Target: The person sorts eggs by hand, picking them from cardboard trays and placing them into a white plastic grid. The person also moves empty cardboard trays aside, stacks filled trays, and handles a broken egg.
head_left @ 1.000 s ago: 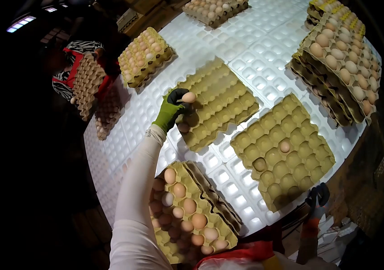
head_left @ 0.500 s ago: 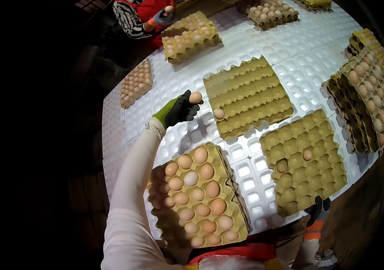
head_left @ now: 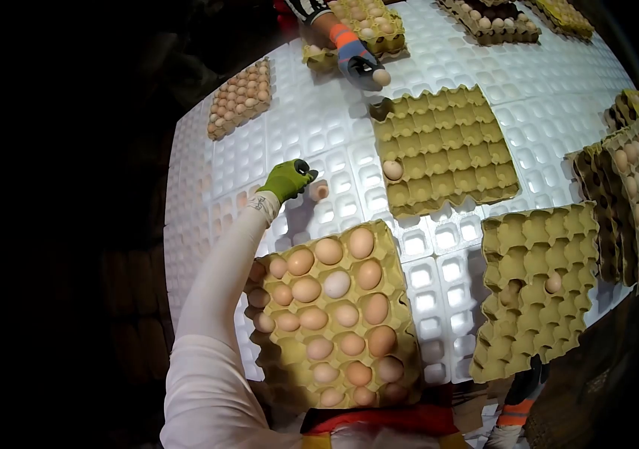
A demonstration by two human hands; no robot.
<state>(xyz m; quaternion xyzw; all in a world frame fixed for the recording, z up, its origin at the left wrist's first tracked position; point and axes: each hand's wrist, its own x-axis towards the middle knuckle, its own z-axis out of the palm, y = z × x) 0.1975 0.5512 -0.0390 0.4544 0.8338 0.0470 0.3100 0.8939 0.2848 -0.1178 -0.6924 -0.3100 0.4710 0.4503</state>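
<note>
My left hand [head_left: 287, 179], in a green glove, reaches out over the white plastic table [head_left: 300, 123]. One brown egg [head_left: 321, 191] lies in a white cell just right of its fingertips, apart from the glove. Below my arm a cardboard tray [head_left: 402, 299] is full of brown eggs. My right hand [head_left: 523, 383], in a dark glove with an orange cuff, is low at the table's near edge with nothing visible in it. Its fingers are partly hidden.
A co-worker's gloved hand [head_left: 355, 61] holds an egg [head_left: 381, 76] over a far tray [head_left: 446, 146] with one egg [head_left: 393, 170]. A right-hand tray [head_left: 540, 329] holds an egg [head_left: 554, 283]. Filled stacks [head_left: 630, 194] stand at the right, more trays [head_left: 241, 97] at the back.
My left hand moved left off the middle tray, and the egg it held now lies in a white cell beside it. A co-worker's hand came in over the far tray.
</note>
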